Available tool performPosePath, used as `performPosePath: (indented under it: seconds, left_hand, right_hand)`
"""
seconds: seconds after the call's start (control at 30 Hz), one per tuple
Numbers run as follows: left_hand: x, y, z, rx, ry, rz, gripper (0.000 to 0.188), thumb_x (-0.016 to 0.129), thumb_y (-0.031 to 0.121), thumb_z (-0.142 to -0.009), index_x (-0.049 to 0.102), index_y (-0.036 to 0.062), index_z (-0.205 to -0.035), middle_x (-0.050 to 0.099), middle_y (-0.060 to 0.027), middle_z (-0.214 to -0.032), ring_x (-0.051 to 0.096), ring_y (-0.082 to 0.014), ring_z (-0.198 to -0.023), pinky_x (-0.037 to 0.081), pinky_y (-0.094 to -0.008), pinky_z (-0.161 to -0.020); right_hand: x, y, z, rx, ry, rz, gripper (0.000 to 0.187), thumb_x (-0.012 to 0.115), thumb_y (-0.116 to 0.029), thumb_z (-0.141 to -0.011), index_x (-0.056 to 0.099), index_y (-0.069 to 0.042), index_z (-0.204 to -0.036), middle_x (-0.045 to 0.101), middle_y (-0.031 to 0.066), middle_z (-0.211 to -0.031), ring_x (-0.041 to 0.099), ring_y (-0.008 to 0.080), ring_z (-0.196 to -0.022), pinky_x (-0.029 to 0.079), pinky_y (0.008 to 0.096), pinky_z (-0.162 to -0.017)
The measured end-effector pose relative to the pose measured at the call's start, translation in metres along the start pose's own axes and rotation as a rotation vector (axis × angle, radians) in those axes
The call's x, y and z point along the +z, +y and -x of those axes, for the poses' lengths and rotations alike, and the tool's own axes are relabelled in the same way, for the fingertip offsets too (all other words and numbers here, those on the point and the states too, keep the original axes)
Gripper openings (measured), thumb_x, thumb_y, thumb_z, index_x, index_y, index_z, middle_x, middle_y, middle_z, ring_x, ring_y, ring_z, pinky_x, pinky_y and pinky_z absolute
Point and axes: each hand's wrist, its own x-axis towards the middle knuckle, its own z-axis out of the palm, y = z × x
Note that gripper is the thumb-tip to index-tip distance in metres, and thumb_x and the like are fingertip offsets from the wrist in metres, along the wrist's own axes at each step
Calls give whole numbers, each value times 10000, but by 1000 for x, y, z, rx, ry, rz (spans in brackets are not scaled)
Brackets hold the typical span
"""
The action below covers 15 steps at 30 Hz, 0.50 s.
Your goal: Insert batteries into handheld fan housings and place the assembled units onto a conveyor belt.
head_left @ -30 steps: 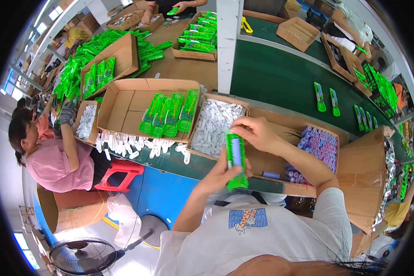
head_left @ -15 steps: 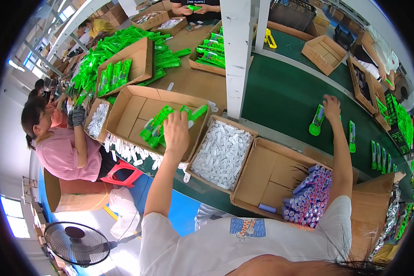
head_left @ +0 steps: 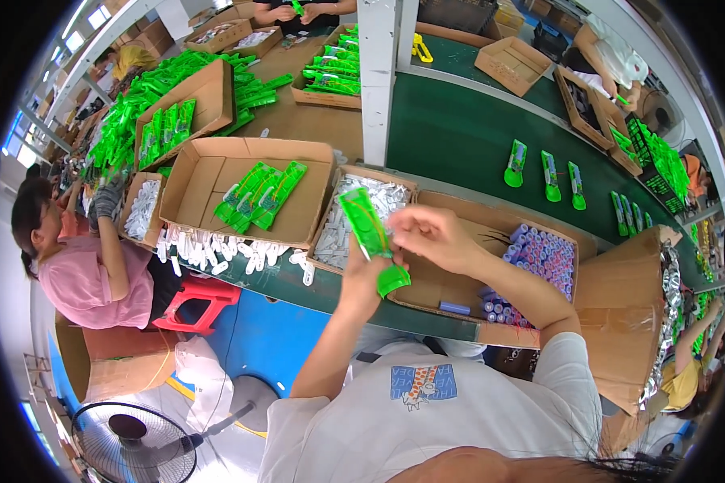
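Observation:
In front of my chest, my left hand grips a long green plastic casing with a rounded lower end, held tilted up over the boxes. My right hand is at the casing's right side, thumb and fingers pinched together. Whatever lies between those fingertips is too small to make out. Beneath the casing stands a carton of small white plastic pieces. Several more green casings lie in the shallow carton to the left. To the right, a carton holds purple cylindrical cells, with one loose purple cell lying apart.
On the green work surface stand several green casings in a spaced row. A white post rises behind the cartons. Left, a person in pink sits near a red stool and a floor fan. A tall carton stands right.
My left hand has lifted a green casing out of the left carton and brought it rightward. My right hand has left a casing on the green surface and come in beside it. The view has shifted.

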Motion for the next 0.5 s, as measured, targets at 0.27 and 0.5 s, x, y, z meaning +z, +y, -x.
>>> performPosePath:
  seconds: [0.27,0.5]
  left_hand:
    - [-3,-19,11,90,-5,-273,453,429,75,-917,260,111,-1336,490,-103,-1113,533,-175,-943,495,-330,-806]
    - [-8,-15,22,-65,-210,-160,397,406,23,-934,256,111,-1291,517,-119,-981,600,-226,-745,537,-391,-673]
  right_hand:
    - [22,16,39,-605,104,960,128,735,-87,-753,610,-62,-761,571,70,-705,560,222,-564,442,313,-504]
    - [-52,39,64,280,-652,1303,239,714,-229,-636,675,-38,-774,653,153,-742,636,349,-732,513,445,-623]
